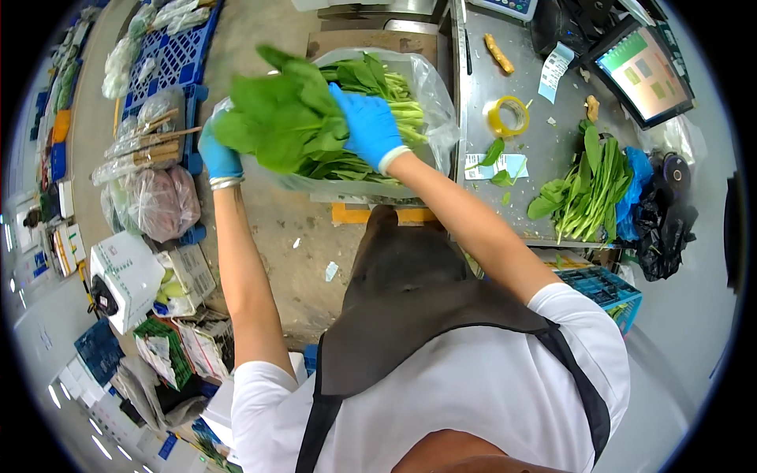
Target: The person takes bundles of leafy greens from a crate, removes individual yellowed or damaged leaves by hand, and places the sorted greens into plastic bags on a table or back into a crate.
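Note:
A clear plastic bag (436, 87) lies opened out in front of me, with leafy greens (402, 91) inside it. Over its left part, a bunch of broad-leaved greens (276, 126) is in my right hand (367, 130); the leaves blur with motion. The hand wears a blue glove, its fingers closed around the bunch and partly covered by leaves. At the left, my blue-gloved left hand (220, 154) grips the bag's edge, fingertips partly hidden behind the leaves.
On the metal table (489, 213) at right lie yellow tape (507, 117), a pile of greens (587, 189), a root (498, 54) and labels (556, 71), beside a screen (643, 71). Blue pallets (169, 55) with bagged produce (162, 201) and boxes (126, 280) stand left.

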Available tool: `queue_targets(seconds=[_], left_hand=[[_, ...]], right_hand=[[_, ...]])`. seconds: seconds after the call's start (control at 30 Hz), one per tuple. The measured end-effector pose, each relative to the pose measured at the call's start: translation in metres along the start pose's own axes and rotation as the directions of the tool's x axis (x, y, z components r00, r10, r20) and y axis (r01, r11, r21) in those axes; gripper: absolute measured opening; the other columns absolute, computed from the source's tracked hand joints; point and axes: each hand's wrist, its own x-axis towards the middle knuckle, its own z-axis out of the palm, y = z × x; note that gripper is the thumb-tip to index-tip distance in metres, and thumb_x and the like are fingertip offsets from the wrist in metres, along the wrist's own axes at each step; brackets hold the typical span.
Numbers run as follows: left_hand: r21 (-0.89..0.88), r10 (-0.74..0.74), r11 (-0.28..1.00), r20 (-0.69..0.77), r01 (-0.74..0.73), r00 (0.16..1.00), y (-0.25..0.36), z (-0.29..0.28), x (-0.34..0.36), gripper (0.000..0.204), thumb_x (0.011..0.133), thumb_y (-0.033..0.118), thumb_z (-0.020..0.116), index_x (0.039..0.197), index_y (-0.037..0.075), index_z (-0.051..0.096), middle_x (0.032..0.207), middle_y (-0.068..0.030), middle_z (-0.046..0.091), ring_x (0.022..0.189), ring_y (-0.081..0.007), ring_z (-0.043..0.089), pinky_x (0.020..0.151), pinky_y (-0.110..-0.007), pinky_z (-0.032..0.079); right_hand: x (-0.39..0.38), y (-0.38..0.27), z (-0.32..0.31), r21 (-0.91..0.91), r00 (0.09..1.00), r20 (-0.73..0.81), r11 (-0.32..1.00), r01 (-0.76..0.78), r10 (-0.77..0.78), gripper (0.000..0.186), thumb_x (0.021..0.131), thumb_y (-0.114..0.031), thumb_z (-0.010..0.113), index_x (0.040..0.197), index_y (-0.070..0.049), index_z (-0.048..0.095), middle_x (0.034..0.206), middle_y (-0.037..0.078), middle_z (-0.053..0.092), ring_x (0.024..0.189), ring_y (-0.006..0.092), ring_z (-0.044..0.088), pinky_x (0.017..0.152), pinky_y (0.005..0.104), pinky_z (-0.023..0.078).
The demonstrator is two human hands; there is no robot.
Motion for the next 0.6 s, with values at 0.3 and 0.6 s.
queue_targets(seconds=[0.3, 0.6], left_hand=[[0.086, -0.152, 0.983, -0.117, 0.162, 0.981, 0.034, 0.066, -0.035, 0.023, 0.095, 0.024, 0.059, 0.103, 0.003, 0.065, 0.078, -0.0039, 0.065, 0.056, -0.0076, 0.055, 0.048, -0.019, 0.041], [0.838, 0.390, 0.543, -0.312, 0.057, 0.867, 0.043, 0.091, -0.095, 0.064, 0.087, 0.031, 0.069, 0.129, -0.010, 0.046, 0.126, -0.0257, 0.053, 0.113, -0.0322, 0.053, 0.099, -0.040, 0.042]], right_hand=[[0.019, 0.073, 0.069, -0.175, 0.998, 0.065, 0.985, -0.004, 0.015, 0.113, 0.068, -0.058, 0.075, 0.152, -0.009, 0.016, 0.150, 0.019, 0.032, 0.136, 0.0416, 0.032, 0.111, 0.0581, 0.021], [-0.215, 0.117, -0.055, 0.576, 0.861, -0.339, 0.807, -0.129, 0.379, 0.062, 0.086, -0.022, 0.065, 0.142, -0.008, 0.042, 0.132, 0.017, 0.054, 0.117, 0.0328, 0.055, 0.099, 0.0393, 0.044]])
